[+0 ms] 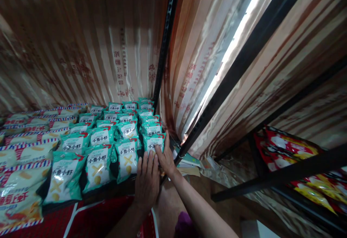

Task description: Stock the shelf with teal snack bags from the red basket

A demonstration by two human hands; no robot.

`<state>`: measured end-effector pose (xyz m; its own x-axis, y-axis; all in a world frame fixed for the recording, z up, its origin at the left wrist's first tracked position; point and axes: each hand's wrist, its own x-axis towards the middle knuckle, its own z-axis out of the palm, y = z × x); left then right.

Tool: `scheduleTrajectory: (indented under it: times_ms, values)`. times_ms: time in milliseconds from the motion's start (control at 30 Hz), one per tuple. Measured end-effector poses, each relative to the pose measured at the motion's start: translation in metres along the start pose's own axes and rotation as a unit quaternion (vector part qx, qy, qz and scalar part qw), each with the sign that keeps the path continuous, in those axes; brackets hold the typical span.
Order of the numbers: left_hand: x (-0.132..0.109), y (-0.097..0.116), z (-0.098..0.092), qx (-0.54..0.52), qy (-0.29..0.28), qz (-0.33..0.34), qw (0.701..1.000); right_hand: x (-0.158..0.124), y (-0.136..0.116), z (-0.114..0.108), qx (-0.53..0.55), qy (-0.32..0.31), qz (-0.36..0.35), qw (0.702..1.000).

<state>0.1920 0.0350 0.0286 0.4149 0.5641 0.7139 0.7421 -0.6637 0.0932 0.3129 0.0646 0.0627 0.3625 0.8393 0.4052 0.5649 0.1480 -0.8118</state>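
Observation:
A green-and-white snack bag (152, 143) stands upright at the front of the rightmost row on a dark shelf. My left hand (148, 180) lies flat with straight fingers, its fingertips against the bag's lower front. Along the bag's right edge, my right hand (166, 158) has its fingers stretched out, while its thumb rests on the front. The lower part of this bag is hidden behind my fingers. Just left of it stands a matching snack bag (127, 158), one of several green bags in close rows.
Cream bags with striped edges (24, 191) fill the shelf's left side. A black upright post (206, 122) rises just right of my hands. Printed curtains (135, 50) hang behind. At right, another rack holds red and yellow packets (287, 147). Red material (94, 216) shows below the shelf.

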Motion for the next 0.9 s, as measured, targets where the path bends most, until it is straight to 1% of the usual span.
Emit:
scheduleTrajectory:
  times_ms: [167, 267, 433, 500, 567, 633, 667, 733, 767, 800, 867, 900]
  values:
    - [0.003, -0.001, 0.001, 0.009, 0.001, 0.002, 1.0, 0.007, 0.007, 0.005, 0.008, 0.004, -0.016, 1.0]
    - [0.005, -0.001, 0.002, 0.019, 0.0, 0.003, 1.0, 0.01, 0.009, 0.006, 0.011, 0.004, -0.01, 1.0]
    - [0.007, 0.001, 0.002, 0.029, 0.008, 0.001, 1.0, 0.0, 0.012, 0.003, 0.03, 0.001, 0.0, 1.0]
    - [0.008, 0.002, 0.001, 0.025, 0.013, 0.002, 1.0, -0.004, 0.012, 0.0, 0.039, 0.012, 0.0, 0.999]
    - [0.009, 0.003, 0.001, 0.02, 0.014, 0.0, 1.0, 0.0, 0.007, -0.005, 0.038, 0.049, -0.005, 0.998]
    - [0.009, 0.004, 0.001, 0.02, 0.005, -0.005, 1.0, 0.016, -0.005, -0.011, 0.021, 0.112, -0.017, 0.993]
    - [0.009, 0.005, 0.001, 0.02, 0.0, -0.006, 1.0, 0.029, -0.012, -0.013, 0.006, 0.148, -0.02, 0.989]
    - [0.01, 0.005, 0.0, 0.019, -0.007, -0.006, 1.0, 0.065, -0.029, -0.016, -0.02, 0.175, -0.038, 0.984]
    - [0.01, 0.006, 0.0, 0.017, -0.01, -0.006, 1.0, 0.085, -0.036, -0.016, -0.036, 0.179, -0.04, 0.982]
    - [0.01, 0.005, 0.0, 0.017, -0.01, -0.006, 1.0, 0.107, -0.043, -0.015, -0.057, 0.171, -0.038, 0.983]
    - [0.011, 0.005, -0.001, 0.018, -0.01, -0.009, 1.0, 0.15, -0.052, -0.01, -0.121, 0.132, -0.018, 0.984]
    - [0.011, 0.005, -0.001, 0.019, -0.007, -0.01, 1.0, 0.169, -0.054, -0.006, -0.152, 0.097, 0.003, 0.984]
